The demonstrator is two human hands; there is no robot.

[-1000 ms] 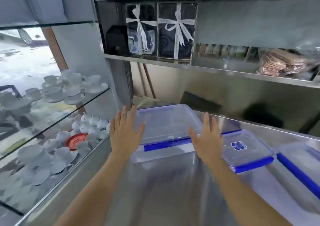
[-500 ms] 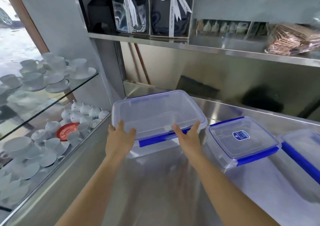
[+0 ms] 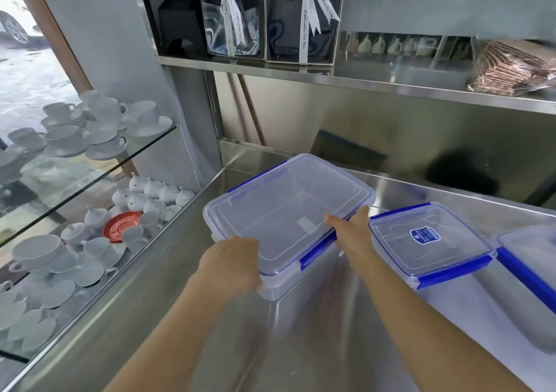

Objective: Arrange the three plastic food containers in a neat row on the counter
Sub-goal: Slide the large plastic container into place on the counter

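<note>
Both hands are gripping the large container (image 3: 288, 208): left hand (image 3: 231, 263) curling around its near corner, right hand (image 3: 352, 232) clasping the edge beside the small container (image 3: 427, 241).

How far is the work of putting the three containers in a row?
Partly done. The small container and another one at the right edge already sit side by side on the counter. Both the left hand and the right hand grip the large container, which sits askew; squaring it up remains.

Bare counter (image 3: 301, 346) before container (image 3: 430, 241).
</note>
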